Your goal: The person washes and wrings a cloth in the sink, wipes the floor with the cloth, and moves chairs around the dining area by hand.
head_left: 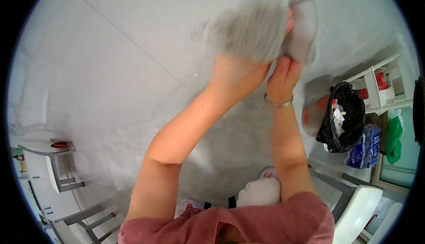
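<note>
Grey floor is under everything, w/ a thin dark seam running diagonally at upper left. Far left stands a white cabinet, and near it one grey-framed chair w/ a red item at its top. Another grey-framed chair is lower, partly cut by the round border of the view.

Next comes the left hand, its arm bare below a pink sleeve. It touches the lower edge of a fuzzy grey thing, raised above the floor and v. blurred. Fingers are hidden there — I cannot tell if they are open or closed.

Just beside it, the right hand, w/ a bracelet on its wrist, has its fingers closed on the lower end of a pale-rimmed, hollow piece, which stands upright next to the fuzzy one; some pink shows at its left side.

On the right side is a bin w/ black bag, white scraps inside; behind it a white rack holding a red jar, then a blue plastic-wrapped pack and a green bag. A white chair is at bottom right.
</note>
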Motion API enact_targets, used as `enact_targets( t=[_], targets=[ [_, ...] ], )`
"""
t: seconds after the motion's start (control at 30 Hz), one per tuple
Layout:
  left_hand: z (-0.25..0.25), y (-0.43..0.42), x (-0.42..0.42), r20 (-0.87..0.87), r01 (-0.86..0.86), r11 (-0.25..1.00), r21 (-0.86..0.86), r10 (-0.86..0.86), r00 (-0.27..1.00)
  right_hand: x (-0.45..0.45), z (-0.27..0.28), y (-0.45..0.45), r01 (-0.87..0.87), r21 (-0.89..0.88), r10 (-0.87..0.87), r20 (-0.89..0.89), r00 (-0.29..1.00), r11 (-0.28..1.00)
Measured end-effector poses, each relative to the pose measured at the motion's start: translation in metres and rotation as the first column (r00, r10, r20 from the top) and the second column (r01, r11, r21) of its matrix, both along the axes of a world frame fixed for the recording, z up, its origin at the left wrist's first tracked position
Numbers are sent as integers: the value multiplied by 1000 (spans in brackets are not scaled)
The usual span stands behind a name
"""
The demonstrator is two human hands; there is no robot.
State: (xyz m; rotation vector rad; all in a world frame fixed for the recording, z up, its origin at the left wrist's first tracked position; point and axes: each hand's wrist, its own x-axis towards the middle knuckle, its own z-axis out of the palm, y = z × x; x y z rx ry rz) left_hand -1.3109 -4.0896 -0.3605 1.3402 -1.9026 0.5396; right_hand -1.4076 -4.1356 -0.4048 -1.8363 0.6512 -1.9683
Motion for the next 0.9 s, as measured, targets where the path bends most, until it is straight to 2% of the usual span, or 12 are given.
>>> enact_targets(
  t=[0.07,0.2,0.3,0.4,0.43,0.47,0.5,0.53,0.57,0.6,0.77,0.9],
  targets=[
    [0,-4,-12,156,-186,975,-120,204,967,-5,-21,-10,25,-16,-25,44,999,1000],
    [-117,1,2,120,-55,906,420,5,993,-9,-198,-4,76,308,61,-411,910,948],
    [-226,46,24,4,-112,662,741,163,987,0,-293,63,168,546,279,-640,716,820],
    [-234,89,47,203,-265,532,804,173,964,6,-254,67,101,839,531,-426,733,535],
    [-226,94,51,221,-268,470,841,153,963,8,-238,70,25,959,639,-207,741,282],
    [-218,94,51,233,-270,415,869,137,963,10,-235,75,25,960,638,-206,742,280],
    [-206,89,49,235,-273,423,864,140,962,16,-231,76,-58,837,473,-248,845,544],
    [-189,83,48,234,-262,691,673,137,963,21,-217,75,-90,635,293,-222,930,767],
    [-172,78,46,233,-222,883,414,134,963,21,-203,68,-62,476,209,-263,942,877],
    [-146,68,39,231,-226,902,369,146,962,17,-163,62,-30,308,124,-291,949,951],
    [-51,36,4,234,-268,949,164,227,945,11,-64,40,104,216,-46,-259,965,971],
    [-84,51,14,241,-270,938,218,216,946,-6,-83,44,156,146,-76,-444,893,977]
  ],
)
